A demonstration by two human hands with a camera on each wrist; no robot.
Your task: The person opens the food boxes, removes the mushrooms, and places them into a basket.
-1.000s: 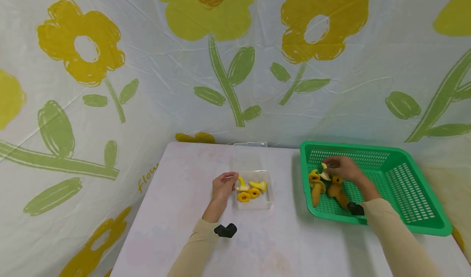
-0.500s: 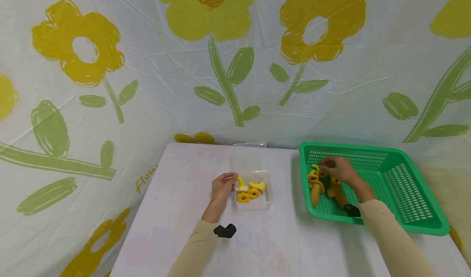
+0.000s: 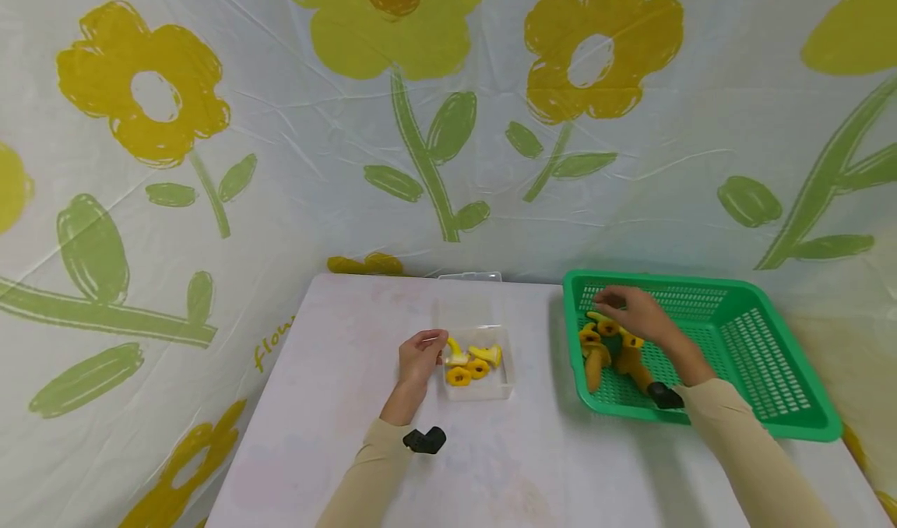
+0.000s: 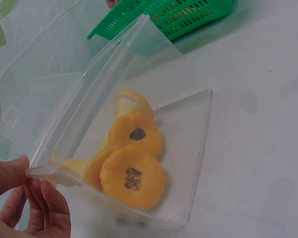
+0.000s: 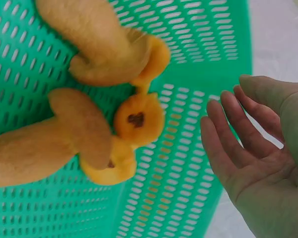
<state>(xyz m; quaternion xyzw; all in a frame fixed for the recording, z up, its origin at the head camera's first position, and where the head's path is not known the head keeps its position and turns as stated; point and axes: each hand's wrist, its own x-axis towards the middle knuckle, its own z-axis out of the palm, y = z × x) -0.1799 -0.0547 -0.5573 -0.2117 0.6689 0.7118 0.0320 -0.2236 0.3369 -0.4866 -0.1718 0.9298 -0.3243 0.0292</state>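
Note:
My left hand (image 3: 418, 364) pinches the near rim corner of a clear plastic box (image 4: 186, 148) between thumb and fingers, as the left wrist view shows. Inside the box lie several yellow toy mushrooms (image 4: 133, 178), some with a dark spot on the cap. Above the left end of a green basket (image 3: 785, 433), my right hand (image 3: 638, 314) holds nothing, its fingers loosely bent and apart from the things below. Under it in the basket are yellow mushrooms (image 5: 139, 119) with dark-spotted caps and two larger brown mushrooms (image 5: 30, 151).
The box's clear lid (image 3: 469, 277) is folded back toward the wall. Both containers stand on a pale table (image 3: 504, 466). A flower-printed cloth (image 3: 322, 139) hangs behind and to the left. The right part of the basket shows its bare slotted floor.
My right hand has let go of a pale yellow mushroom, which now lies with the others in the basket, and has lifted slightly away. The left hand keeps its grip on the box.

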